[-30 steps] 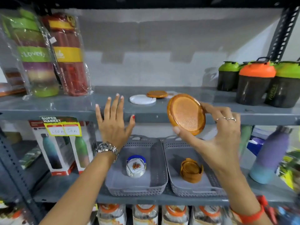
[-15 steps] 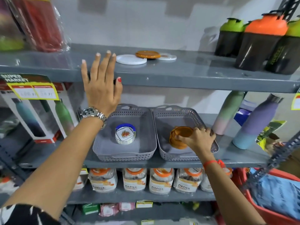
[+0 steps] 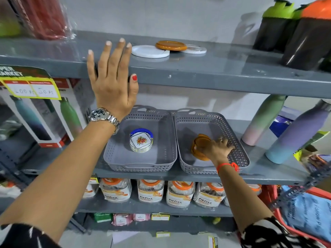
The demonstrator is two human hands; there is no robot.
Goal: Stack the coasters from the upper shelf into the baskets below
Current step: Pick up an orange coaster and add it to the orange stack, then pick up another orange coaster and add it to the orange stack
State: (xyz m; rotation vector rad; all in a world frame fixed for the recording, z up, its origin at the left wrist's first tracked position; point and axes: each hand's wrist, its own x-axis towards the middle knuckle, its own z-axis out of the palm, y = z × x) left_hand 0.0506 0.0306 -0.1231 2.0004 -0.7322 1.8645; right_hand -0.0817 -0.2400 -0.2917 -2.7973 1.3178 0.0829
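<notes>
On the upper shelf (image 3: 215, 76) lie a white coaster (image 3: 148, 51), an orange coaster (image 3: 171, 45) overlapping it, and another white coaster (image 3: 196, 49) behind. Below stand two grey perforated baskets. The left basket (image 3: 161, 163) holds a stack of white flowered coasters (image 3: 141, 141) with a blue one at the back. In the right basket (image 3: 238, 151) sits a stack of orange coasters (image 3: 198, 146); my right hand (image 3: 217, 147) rests on its right side, fingers curled on the top orange coaster. My left hand (image 3: 112, 81) is flat and open against the upper shelf's edge, holding nothing.
Shaker bottles (image 3: 295, 33) with green and orange lids stand at the upper shelf's right. Pastel bottles (image 3: 295, 133) stand right of the baskets, boxed bottles (image 3: 44, 119) to their left. Jars (image 3: 150, 192) fill the shelf underneath. A red bin (image 3: 304, 215) sits at lower right.
My right hand carried an orange coaster from upper-shelf height down into the right basket, onto the orange stack. My left hand stayed at the upper shelf's edge. The view tilted downward.
</notes>
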